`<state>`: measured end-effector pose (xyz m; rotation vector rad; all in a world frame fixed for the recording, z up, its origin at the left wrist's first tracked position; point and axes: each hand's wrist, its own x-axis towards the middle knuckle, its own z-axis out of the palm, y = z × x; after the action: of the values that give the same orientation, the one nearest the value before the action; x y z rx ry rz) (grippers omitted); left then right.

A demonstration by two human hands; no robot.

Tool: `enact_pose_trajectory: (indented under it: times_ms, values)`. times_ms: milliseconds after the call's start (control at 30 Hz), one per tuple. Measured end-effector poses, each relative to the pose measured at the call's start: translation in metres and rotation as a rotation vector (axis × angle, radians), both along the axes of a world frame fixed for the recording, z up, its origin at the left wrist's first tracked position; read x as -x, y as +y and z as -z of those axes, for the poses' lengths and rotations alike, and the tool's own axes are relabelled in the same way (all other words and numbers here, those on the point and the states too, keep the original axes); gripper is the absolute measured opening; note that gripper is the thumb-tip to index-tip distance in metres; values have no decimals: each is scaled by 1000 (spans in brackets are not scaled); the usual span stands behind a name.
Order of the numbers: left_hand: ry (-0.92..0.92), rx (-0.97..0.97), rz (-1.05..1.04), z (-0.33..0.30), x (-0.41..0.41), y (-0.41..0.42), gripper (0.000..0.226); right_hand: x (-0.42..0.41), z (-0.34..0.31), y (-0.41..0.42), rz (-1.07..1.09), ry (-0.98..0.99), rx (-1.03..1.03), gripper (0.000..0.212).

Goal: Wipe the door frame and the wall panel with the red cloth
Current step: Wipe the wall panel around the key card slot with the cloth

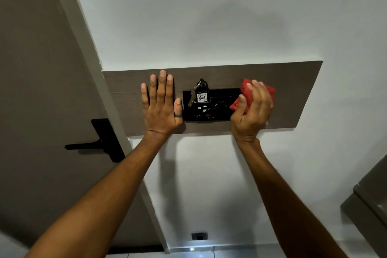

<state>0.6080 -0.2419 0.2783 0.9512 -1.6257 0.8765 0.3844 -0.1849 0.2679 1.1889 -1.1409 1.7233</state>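
Note:
A brown wood-grain wall panel runs across the white wall, right of the pale door frame. My right hand grips a bunched red cloth and presses it against the panel at the right end of a black switch plate. My left hand lies flat on the panel, fingers spread, just left of the plate. It wears a ring on the thumb and holds nothing.
A key with a tag marked 406 hangs from the switch plate. The brown door with its black lever handle is on the left. A grey cabinet corner juts in at lower right. A small socket sits low on the wall.

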Motion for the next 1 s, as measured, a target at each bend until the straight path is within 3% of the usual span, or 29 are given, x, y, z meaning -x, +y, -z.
enact_pose_trajectory:
  times_ms: [100, 133, 300, 467, 600, 800, 933, 1000]
  values:
    - [7, -14, 5, 0, -2, 2, 67, -17, 7, -1, 39, 462, -69, 45]
    - [9, -18, 17, 2, -2, 3, 66, -13, 7, -4, 107, 518, -84, 49]
    - [-3, -15, 15, 0, -2, 2, 67, -15, 28, -7, 189, 236, -124, 49]
    - [2, 2, 0, 0, -1, 2, 66, 2, 15, -6, 160, 558, -82, 45]
    - [5, 2, 8, 1, 0, 0, 65, -10, 4, -17, 154, 446, -92, 49]
    - [17, 11, 6, -1, 0, 4, 63, 8, 25, -6, 206, 598, -91, 46]
    - [19, 20, -18, 1, 1, 0, 63, -4, -1, -15, 159, 450, -125, 52]
    - [21, 29, -7, 5, 1, -1, 64, -2, 5, -16, 161, 467, -101, 49]
